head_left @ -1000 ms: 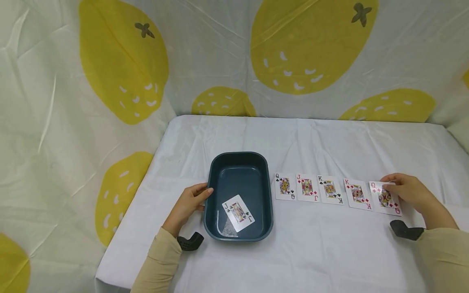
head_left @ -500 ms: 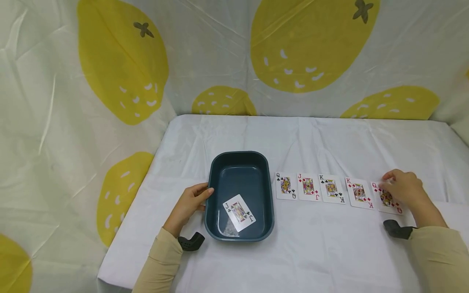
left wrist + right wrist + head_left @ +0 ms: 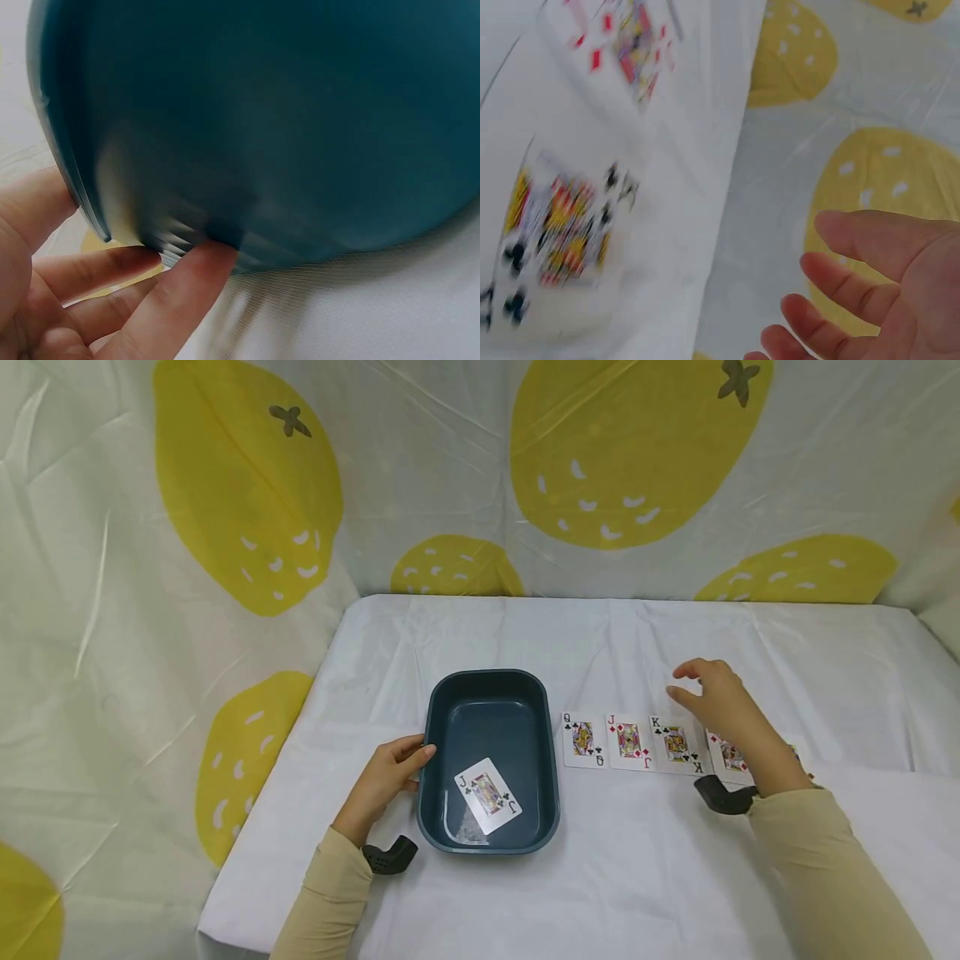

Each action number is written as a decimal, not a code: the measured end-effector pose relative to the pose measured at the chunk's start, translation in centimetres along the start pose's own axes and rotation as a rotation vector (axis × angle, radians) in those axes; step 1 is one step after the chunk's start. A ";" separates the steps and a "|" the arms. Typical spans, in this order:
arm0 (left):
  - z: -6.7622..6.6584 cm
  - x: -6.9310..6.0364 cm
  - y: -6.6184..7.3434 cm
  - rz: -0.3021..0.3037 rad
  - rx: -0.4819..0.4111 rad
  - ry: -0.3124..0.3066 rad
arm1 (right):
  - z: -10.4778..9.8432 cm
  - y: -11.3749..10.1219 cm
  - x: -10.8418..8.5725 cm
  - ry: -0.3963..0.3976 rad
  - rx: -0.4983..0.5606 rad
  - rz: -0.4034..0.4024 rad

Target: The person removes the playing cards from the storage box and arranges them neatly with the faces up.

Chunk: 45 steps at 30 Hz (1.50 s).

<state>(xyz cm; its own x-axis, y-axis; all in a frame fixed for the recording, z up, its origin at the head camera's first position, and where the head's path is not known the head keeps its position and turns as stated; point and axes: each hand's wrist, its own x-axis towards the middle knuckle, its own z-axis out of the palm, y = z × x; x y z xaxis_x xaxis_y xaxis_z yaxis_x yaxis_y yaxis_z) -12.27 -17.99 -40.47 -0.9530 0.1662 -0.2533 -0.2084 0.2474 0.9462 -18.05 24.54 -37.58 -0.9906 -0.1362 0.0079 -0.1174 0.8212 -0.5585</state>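
My left hand [image 3: 386, 781] grips the left side of a dark teal tray [image 3: 495, 722], thumb at the rim and fingers against the outer wall, as the left wrist view shows. A jack of clubs [image 3: 487, 795] lies slanted inside, face up. Above the right part of a row of cards hovers my right hand [image 3: 720, 697], fingers loosely bent and holding nothing. Beneath it are the king of clubs [image 3: 677, 745] and the king of diamonds [image 3: 727, 758], partly covered by my arm. The queen of diamonds [image 3: 803, 760] is mostly hidden behind that forearm.
A queen of clubs [image 3: 582, 740] and a jack of diamonds [image 3: 628, 742] lie face up just right of the tray. White cloth [image 3: 600, 877] covers the table. A lemon-print sheet [image 3: 420, 460] hangs behind and at the left.
My right hand has left the queen of diamonds and moved left and away from me over the row. The left hand and tray have stayed in place.
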 end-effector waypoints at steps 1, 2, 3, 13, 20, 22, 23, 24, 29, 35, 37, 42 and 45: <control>0.0 0.0 0.0 0.000 0.001 0.001 | 0.3 -1.1 0.3 -0.007 0.009 -0.021; 0.0 0.0 0.0 0.000 0.003 0.001 | 0.7 -2.1 0.6 -0.017 0.020 -0.046; 0.0 0.0 0.0 0.001 0.005 0.003 | 1.0 -3.2 0.9 -0.026 0.027 -0.068; 0.0 -0.1 0.0 0.002 0.004 -0.001 | 4.6 -12.4 2.2 -0.097 0.090 -0.278; -0.1 -0.1 0.0 -0.001 -0.002 -0.004 | 7.7 -17.2 2.3 -0.123 0.084 -0.397; -0.2 -0.2 0.1 0.000 0.001 -0.009 | 8.7 -18.1 2.2 -0.145 0.051 -0.420; -0.2 -0.2 0.1 0.002 0.000 -0.013 | 9.3 -18.5 2.2 -0.160 0.031 -0.427; -0.3 -0.2 0.1 0.003 0.000 -0.016 | 9.8 -18.9 2.1 -0.179 0.007 -0.437; -0.3 -0.1 0.1 0.013 -0.006 -0.035 | 12.1 -20.2 1.9 -0.305 -0.127 -0.466; -0.4 0.5 -1.0 0.029 -0.010 -0.028 | 14.0 -20.7 1.5 -0.552 -0.307 -0.438; -0.5 0.9 -1.7 0.038 -0.013 -0.019 | 14.6 -20.7 1.1 -0.618 -0.378 -0.428; -0.4 1.4 -2.5 0.044 -0.017 -0.007 | 15.5 -20.7 0.5 -0.670 -0.542 -0.419; -0.5 1.3 -2.6 0.044 -0.019 -0.002 | 15.6 -20.8 0.3 -0.649 -0.622 -0.416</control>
<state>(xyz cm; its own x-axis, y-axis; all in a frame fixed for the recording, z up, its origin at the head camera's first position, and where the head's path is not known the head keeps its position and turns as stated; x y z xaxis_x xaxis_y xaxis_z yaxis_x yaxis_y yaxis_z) -13.07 -18.87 -43.13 -0.9610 0.1783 -0.2113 -0.1701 0.2213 0.9603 -14.83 -1.24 -38.95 -0.6539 -0.6045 -0.4549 -0.6470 0.7585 -0.0779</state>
